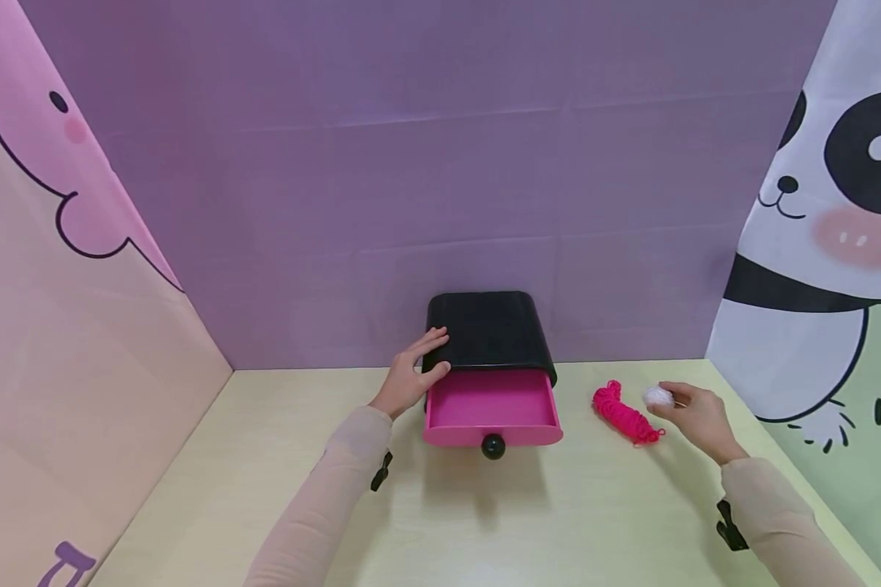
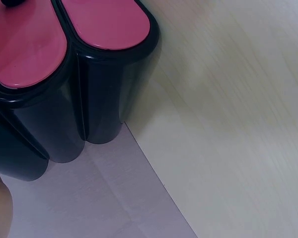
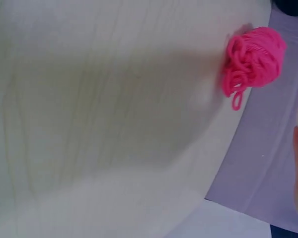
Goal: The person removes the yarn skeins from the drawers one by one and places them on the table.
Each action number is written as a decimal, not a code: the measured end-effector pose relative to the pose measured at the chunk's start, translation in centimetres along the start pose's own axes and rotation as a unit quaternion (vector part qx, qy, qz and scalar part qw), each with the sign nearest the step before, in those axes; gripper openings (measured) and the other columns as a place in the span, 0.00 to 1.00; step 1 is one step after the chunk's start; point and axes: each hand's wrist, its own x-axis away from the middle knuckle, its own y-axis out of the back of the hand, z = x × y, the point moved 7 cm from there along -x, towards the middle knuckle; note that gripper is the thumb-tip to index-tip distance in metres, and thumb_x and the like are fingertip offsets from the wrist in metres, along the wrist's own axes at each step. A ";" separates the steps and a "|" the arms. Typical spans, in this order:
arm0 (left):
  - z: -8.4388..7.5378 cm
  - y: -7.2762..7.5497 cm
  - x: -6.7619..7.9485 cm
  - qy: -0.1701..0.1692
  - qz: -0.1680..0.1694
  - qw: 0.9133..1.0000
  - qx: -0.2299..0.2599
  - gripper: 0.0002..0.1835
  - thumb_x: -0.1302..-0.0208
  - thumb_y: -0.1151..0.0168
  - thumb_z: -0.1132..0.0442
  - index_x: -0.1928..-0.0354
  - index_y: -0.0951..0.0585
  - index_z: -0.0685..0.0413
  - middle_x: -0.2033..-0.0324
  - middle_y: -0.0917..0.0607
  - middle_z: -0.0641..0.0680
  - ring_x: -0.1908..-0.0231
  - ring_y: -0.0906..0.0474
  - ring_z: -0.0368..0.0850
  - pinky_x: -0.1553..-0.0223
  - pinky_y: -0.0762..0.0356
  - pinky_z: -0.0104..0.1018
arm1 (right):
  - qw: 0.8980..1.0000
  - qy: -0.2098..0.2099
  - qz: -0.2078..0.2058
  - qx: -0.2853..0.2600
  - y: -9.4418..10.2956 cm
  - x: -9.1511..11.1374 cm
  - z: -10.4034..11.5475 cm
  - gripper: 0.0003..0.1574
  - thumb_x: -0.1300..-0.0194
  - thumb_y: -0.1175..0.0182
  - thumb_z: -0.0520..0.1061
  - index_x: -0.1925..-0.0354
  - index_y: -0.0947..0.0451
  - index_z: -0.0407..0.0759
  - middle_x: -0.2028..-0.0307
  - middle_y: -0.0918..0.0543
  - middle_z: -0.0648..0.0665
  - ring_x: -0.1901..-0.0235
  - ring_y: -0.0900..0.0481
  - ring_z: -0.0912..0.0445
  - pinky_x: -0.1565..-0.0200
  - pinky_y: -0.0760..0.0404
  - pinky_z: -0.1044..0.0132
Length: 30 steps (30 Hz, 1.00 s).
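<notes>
A black drawer cabinet (image 1: 488, 330) stands against the purple backdrop, its top pink drawer (image 1: 492, 399) pulled out and showing a bare inside. My left hand (image 1: 409, 377) rests on the cabinet's left upper edge, fingers and thumb spread; the left wrist view catches only a bit of that hand (image 2: 0, 206). Over the table at the right, my right hand (image 1: 701, 420) pinches a small white ball of yarn (image 1: 658, 397) between thumb and fingers. Just left of it lies a bright pink skein of yarn (image 1: 626, 414), also visible in the right wrist view (image 3: 256, 57).
A round black knob (image 1: 493, 446) sticks out from the drawer front. Lower pink drawer fronts (image 2: 111, 22) show in the left wrist view. The pale wooden table (image 1: 595, 522) meets the purple backdrop (image 1: 338, 204) behind, with printed cartoon panels at both sides.
</notes>
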 end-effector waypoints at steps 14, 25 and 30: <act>-0.3 0.3 0.0 -0.006 0.008 1.000 0.002 0.27 0.40 0.40 0.56 0.38 0.30 0.47 0.35 0.34 0.44 0.31 0.48 0.41 0.32 0.50 0.49 | 0.995 -0.074 0.012 -0.064 -1.0 0.4 -3.8 0.42 0.40 0.41 0.55 0.39 0.38 0.27 0.43 0.31 0.25 0.43 0.32 0.36 0.65 0.28 0.83; -0.3 0.0 0.0 -0.011 0.014 1.000 0.005 0.27 0.40 0.40 0.57 0.37 0.31 0.51 0.34 0.36 0.49 0.31 0.49 0.45 0.32 0.52 0.51 | 0.998 -0.058 -0.014 -0.027 -1.1 0.8 -4.4 0.28 0.41 0.41 0.42 0.48 0.30 0.23 0.53 0.22 0.26 0.64 0.17 0.60 0.68 0.26 0.82; -0.1 0.0 -0.1 -0.010 0.009 1.000 0.001 0.27 0.40 0.40 0.56 0.38 0.30 0.48 0.34 0.35 0.45 0.31 0.48 0.42 0.32 0.49 0.50 | 0.998 -0.060 -0.007 -0.021 -1.2 0.7 -4.4 0.28 0.40 0.41 0.43 0.48 0.30 0.23 0.52 0.23 0.26 0.52 0.23 0.37 0.68 0.24 0.80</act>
